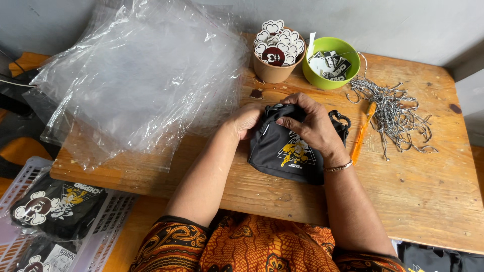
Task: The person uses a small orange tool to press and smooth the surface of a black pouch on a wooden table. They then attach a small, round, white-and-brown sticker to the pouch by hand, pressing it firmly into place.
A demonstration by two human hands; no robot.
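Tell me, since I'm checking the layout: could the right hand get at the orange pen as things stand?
Probably yes. The right hand rests on the black pouch, and the orange pen lies just beside it on bare wooden table, with nothing between, though the hand is busy.

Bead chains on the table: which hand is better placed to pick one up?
The right hand, likely. The bead chains lie on its side of the black pouch, beside the orange pen. The left hand is on the pouch's far side and would have to cross over.

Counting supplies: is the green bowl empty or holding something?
Holding something: the green bowl has black-and-white printed tags inside.
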